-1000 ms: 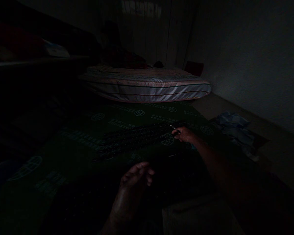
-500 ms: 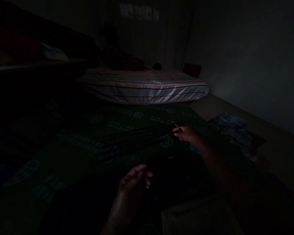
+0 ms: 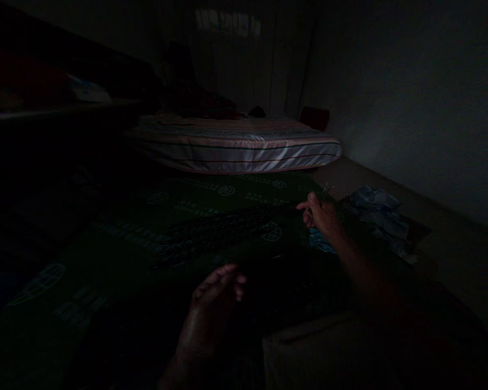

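Note:
The picture is very dark. My left hand [image 3: 217, 295] is in the lower middle, over a dark mass that I cannot identify. Its fingers are curled close together, and whatever they may hold does not show. Farther right, my right hand [image 3: 321, 214] is closed, its thumb raised against the bent fingers. A thin, shiny thing [image 3: 327, 187] sticks up behind that hand; its exact kind is too faint to tell. Several long, dark, speckled strands [image 3: 211, 230] lie side by side on the green printed sheet [image 3: 195, 196], their right end close to my right hand.
A striped mattress [image 3: 244, 154] stands beyond the sheet. Pale blue crumpled cloth [image 3: 374, 203] lies on the floor at right, near the wall [image 3: 423, 97]. A blue item [image 3: 321, 241] is just below my right hand. A shelf edge [image 3: 65, 111] runs along the left.
My right hand has moved right and slightly up, turning so that the thin shiny thing points up behind it rather than to the left. The left hand stays curled, nearly in place.

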`<action>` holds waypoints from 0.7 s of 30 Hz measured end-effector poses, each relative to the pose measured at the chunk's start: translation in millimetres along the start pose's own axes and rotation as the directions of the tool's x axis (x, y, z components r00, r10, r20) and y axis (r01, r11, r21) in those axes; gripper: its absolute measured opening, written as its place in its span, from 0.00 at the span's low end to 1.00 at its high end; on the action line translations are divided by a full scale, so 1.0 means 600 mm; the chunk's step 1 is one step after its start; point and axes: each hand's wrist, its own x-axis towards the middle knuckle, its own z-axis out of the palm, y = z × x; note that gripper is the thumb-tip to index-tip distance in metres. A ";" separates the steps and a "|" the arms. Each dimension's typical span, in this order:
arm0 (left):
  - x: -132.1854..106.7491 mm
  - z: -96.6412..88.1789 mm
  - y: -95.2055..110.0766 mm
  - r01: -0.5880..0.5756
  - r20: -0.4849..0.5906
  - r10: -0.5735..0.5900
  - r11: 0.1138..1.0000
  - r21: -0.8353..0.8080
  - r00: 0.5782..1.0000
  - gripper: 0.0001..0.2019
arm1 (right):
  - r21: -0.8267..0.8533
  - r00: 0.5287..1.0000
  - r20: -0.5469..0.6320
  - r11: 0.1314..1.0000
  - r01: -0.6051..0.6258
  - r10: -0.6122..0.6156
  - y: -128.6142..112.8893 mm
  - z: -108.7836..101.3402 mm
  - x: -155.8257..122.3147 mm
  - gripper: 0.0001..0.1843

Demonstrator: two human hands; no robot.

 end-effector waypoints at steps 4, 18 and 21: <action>-0.003 0.009 0.011 -0.015 -0.005 0.015 1.000 -0.019 1.000 0.09 | -0.147 0.998 0.052 0.989 -0.013 0.021 0.004 0.006 -0.061 0.32; -0.027 0.022 0.031 -0.026 -0.102 0.045 0.983 0.180 0.994 0.11 | 0.132 0.898 0.424 0.972 -0.193 0.121 0.007 -0.010 -0.184 0.15; -0.047 0.020 0.012 0.090 -0.024 -0.087 0.922 0.377 0.996 0.14 | 0.268 0.915 0.394 0.941 -0.206 0.088 -0.002 -0.010 -0.221 0.14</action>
